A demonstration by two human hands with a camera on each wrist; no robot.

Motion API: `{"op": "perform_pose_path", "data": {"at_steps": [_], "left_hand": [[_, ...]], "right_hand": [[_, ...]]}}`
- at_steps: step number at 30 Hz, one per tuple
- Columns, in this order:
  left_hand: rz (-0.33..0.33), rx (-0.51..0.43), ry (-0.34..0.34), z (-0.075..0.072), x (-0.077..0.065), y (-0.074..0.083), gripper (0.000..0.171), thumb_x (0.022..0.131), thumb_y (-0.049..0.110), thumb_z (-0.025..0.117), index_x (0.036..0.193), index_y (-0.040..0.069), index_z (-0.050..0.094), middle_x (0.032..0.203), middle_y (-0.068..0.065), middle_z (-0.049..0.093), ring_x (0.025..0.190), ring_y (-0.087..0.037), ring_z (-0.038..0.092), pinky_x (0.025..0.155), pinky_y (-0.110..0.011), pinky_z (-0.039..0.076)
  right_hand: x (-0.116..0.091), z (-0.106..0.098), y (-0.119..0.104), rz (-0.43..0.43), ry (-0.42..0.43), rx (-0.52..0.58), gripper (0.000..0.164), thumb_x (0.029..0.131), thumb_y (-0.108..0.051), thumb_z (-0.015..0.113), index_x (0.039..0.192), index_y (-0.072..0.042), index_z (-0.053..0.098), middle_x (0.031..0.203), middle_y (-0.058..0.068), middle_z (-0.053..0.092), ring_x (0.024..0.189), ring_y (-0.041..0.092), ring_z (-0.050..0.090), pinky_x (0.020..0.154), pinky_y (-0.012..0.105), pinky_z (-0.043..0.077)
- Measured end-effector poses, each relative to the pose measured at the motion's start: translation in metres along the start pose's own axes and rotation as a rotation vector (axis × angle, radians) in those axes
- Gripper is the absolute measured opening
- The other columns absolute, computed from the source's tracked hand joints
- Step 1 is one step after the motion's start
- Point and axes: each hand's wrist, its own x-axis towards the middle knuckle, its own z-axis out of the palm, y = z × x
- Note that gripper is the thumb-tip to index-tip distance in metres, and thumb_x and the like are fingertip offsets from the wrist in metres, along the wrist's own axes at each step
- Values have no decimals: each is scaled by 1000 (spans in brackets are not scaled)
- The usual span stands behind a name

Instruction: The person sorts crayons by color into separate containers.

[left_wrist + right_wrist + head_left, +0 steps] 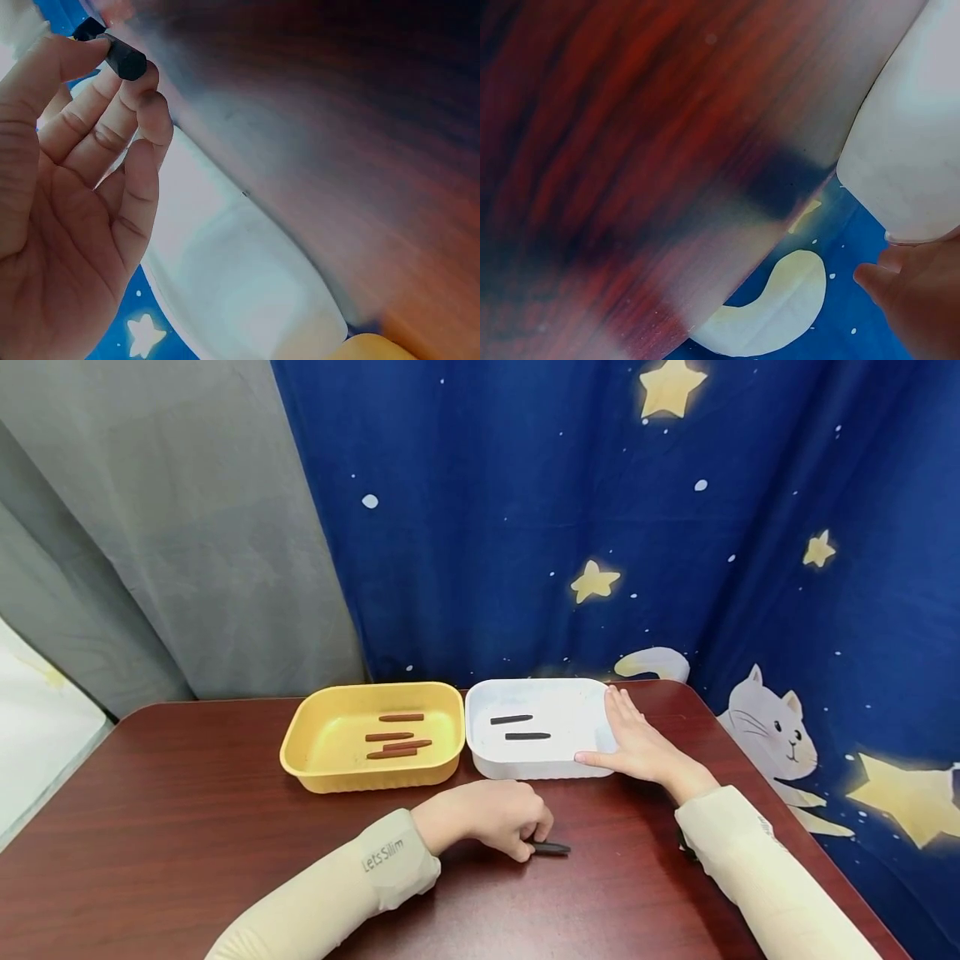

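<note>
My left hand (495, 817) pinches a black crayon (552, 849) between thumb and fingertips, low over the table in front of the white basket (543, 770). In the left wrist view the crayon (127, 60) shows a blunt, angular end. My right hand (637, 742) rests on the white basket's right end, its fingers straight along the side and the thumb at the front rim. Two black crayons, one (512, 719) behind the other (527, 736), lie inside that basket. In the right wrist view, part of the right hand (919, 292) shows against the basket's wall (907, 172).
A yellow basket (375, 781) stands directly left of the white one, with several reddish-brown crayons (389, 737) in it. Both sit near the back edge of the dark red wooden table (187, 827). Grey and blue star-patterned curtains (487, 527) hang behind.
</note>
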Motion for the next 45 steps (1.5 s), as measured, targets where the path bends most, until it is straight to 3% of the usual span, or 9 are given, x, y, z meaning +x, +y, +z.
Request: {"op": "perform_pose_path", "data": {"at_steps": [6,15,25,38,45], "left_hand": [[34,1,9,-3,-1,-2,11,81,18,76,82,19,65,50,16,46,50,6,37,49,-11,32],[33,-23,21,-19,-1,-4,8,86,18,73,84,18,66,52,13,49,53,3,40,52,-12,33],[46,38,24,-35,4,-5,8,84,18,74,83,18,67,49,15,50,55,2,44,54,-13,35],[27,56,78,-56,4,-15,5,84,17,73,86,13,69,56,12,45,58,-4,43,55,-17,34],[0,99,110,-65,4,-24,6,83,17,72,88,15,70,63,9,55,64,-8,50,61,-20,41]], "right_hand": [[-1,0,0,4,-7,-5,123,83,-68,64,156,9,1,166,25,-4,154,42,-5,121,63,9],[0,1,1,7,-8,6,123,83,-69,64,156,8,0,166,25,-3,154,42,-5,120,64,9],[-1,2,1,-7,-6,17,122,83,-68,64,156,8,1,166,25,-4,154,42,-5,120,64,9],[-1,1,1,-6,-3,-2,122,84,-68,63,156,9,1,166,24,-5,154,43,-4,120,65,9],[-1,0,0,-4,4,1,122,84,-67,64,156,9,1,166,24,-4,153,44,-3,120,64,9]]}}
